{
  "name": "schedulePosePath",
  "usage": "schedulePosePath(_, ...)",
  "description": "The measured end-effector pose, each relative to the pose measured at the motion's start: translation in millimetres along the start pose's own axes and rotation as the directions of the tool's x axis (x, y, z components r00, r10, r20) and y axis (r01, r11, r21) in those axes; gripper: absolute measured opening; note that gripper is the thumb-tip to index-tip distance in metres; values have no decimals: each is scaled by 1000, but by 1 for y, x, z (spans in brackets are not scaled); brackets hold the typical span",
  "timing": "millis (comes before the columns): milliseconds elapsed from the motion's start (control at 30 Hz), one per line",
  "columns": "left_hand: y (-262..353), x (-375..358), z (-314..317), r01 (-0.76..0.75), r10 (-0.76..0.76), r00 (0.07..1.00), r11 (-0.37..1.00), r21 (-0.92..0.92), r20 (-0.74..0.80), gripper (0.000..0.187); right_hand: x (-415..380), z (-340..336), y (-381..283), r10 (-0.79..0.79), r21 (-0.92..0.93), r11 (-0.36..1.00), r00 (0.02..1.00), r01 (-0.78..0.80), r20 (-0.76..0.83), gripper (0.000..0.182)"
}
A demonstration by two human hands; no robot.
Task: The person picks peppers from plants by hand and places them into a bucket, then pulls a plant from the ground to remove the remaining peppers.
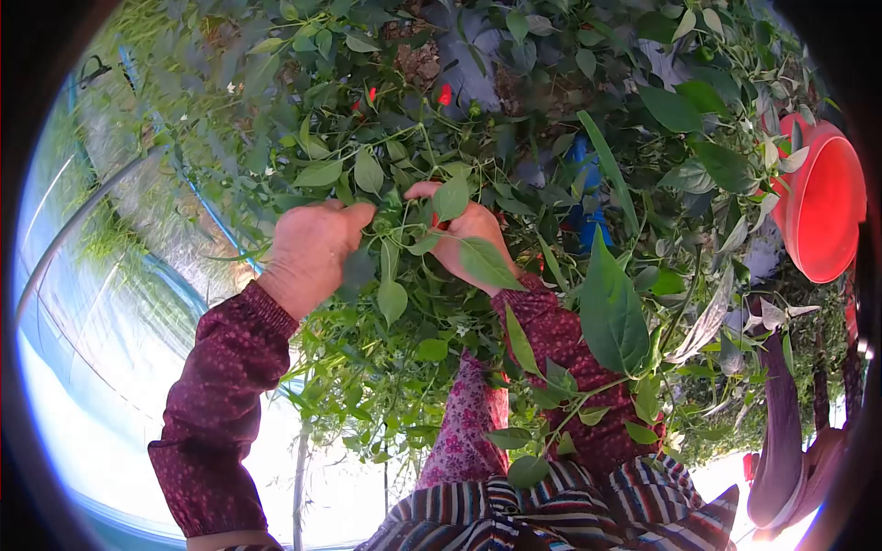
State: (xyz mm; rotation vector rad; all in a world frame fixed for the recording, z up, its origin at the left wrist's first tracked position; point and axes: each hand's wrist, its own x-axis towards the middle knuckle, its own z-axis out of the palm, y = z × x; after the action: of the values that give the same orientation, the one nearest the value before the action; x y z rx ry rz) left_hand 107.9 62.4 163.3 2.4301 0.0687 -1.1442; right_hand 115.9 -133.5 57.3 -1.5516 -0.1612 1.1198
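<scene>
Both hands are in among the leaves of a pepper plant [390, 253]. My left hand [317, 248] is closed, its thumb and fingers pinched at the foliage; leaves hide exactly what lies between the fingertips. Just to the right, my right hand [470, 243] curls its fingers around a small red pepper [436, 220], of which only a sliver shows. Leaves cover part of this hand. A narrow gap with green leaves separates the two hands. Farther back, another red pepper [446, 95] hangs in the foliage.
At the right is a red bucket [822, 207], near another person's purple sleeve [781, 422]. Something blue [588, 193] shows through the stems. Large leaves [611, 308] stand close to my right forearm. Clear plastic sheeting [83, 340] and a curved pole [69, 225] run along the left.
</scene>
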Motion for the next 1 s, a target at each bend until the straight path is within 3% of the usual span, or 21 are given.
schedulePosePath(67,-10,-5,5,45,-45,999,990,135,2,43,-1,-8,-12,110,-94,990,994,-110,-3,40)
schedulePosePath(100,-13,-6,4,45,-46,999,990,135,1,43,-2,-7,-11,109,-93,990,994,-109,-3,40)
schedulePosePath(167,-16,-9,-1,180,-174,982,980,84,-79,61,-3,-2,-5,3,-120,993,998,-10,-60,40)
schedulePosePath(333,3,-3,-51,168,-145,964,982,86,-225,64,-3,-3,2,16,-141,990,999,-20,-31,44)
schedulePosePath(400,13,2,-57,-97,120,988,973,209,-102,48,-4,-5,-1,20,-163,986,1000,-19,6,49)
schedulePosePath(433,17,5,-51,-96,119,987,974,206,-105,48,-4,-7,-2,20,-167,986,1000,-19,8,49)
schedulePosePath(500,24,13,-30,-364,335,931,849,382,143,27,-2,-7,-3,15,-152,988,1000,-14,11,50)
schedulePosePath(533,19,14,-18,-374,330,927,837,399,177,15,-3,-4,-1,15,-155,988,1000,-13,11,50)
schedulePosePath(633,18,14,-7,-366,281,926,832,417,251,9,-4,-4,-2,-5,-218,976,999,-3,-35,48)
schedulePosePath(700,20,4,-2,-362,319,932,825,433,171,9,-2,-7,-5,78,-242,968,996,-69,32,48)
schedulePosePath(733,25,-4,-1,-262,237,965,903,342,114,9,-4,-5,-3,-3,-250,968,1000,7,15,48)
schedulePosePath(800,32,-18,3,-73,67,997,983,170,42,9,-5,-2,-2,23,-257,966,999,-11,41,48)
schedulePosePath(833,33,-25,2,-75,69,997,983,170,41,9,-4,-2,-3,52,-266,963,996,-32,68,48)
schedulePosePath(867,35,-31,-1,116,-96,981,986,-116,169,9,-4,-4,-2,55,-269,963,996,-36,64,48)
schedulePosePath(900,35,-39,-2,329,-208,919,874,-358,336,14,-3,-6,0,69,-298,954,995,-44,74,47)
schedulePosePath(933,26,-49,9,395,-206,905,735,-551,373,18,-1,-6,0,80,-324,945,993,-47,88,45)
schedulePosePath(967,17,-56,12,397,-207,903,736,-549,376,18,-1,-4,0,82,-321,946,993,-50,88,45)
schedulePosePath(1000,13,-57,12,459,-252,888,506,-731,384,19,-2,1,-3,80,-347,937,993,-45,87,45)
